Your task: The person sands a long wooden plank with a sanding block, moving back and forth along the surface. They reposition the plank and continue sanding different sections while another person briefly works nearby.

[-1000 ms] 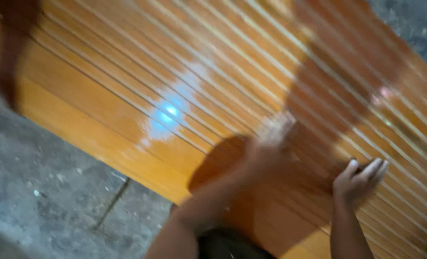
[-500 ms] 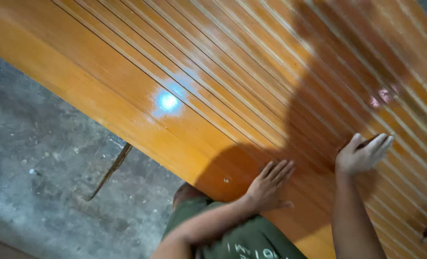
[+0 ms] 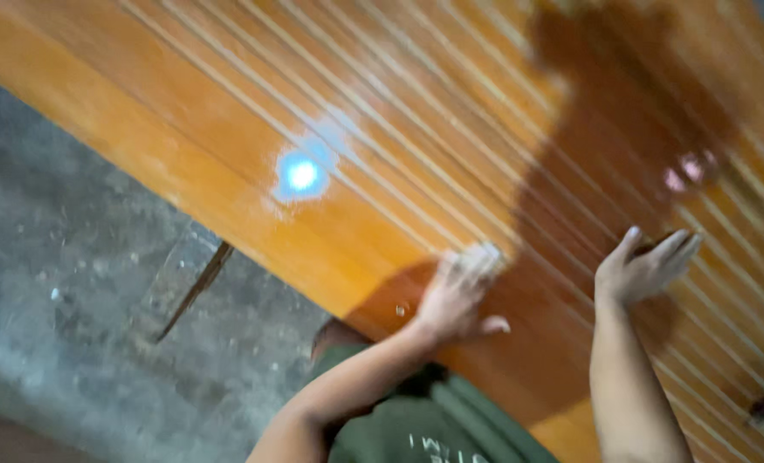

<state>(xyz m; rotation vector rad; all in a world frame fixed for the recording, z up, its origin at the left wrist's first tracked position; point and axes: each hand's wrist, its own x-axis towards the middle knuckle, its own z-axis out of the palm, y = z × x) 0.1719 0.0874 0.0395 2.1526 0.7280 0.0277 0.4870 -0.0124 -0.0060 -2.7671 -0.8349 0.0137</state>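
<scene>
A large orange panel (image 3: 228, 154) of glossy wood fills most of the view, running from the far left corner down to the near right. Pale parallel grooves cross its right and far parts, while a plain smooth band runs along its left edge. A bright blue-white glare spot (image 3: 301, 175) sits on that band, near the middle of the picture. A broad dark shadow (image 3: 622, 146) falls over the grooved part on the right.

The left hand (image 3: 457, 296) lies flat on the panel near its near edge, fingers spread and blurred, palm down, gripping nothing. A small round mark (image 3: 402, 309), perhaps a screw head, shows just left of this hand. The right hand (image 3: 643, 267) is to the right of it, open with fingers stretched and slightly curled, against the grooved surface; whether the palm touches cannot be told. It holds nothing. The two hands are near each other but apart.

Below the arms, at the near edge, a green shirt (image 3: 433, 424) shows. Left of the panel lies a grey, rough concrete floor (image 3: 65, 283), and on it a thin dark stick (image 3: 195, 290) rests at a slant, just beside the panel's edge.
</scene>
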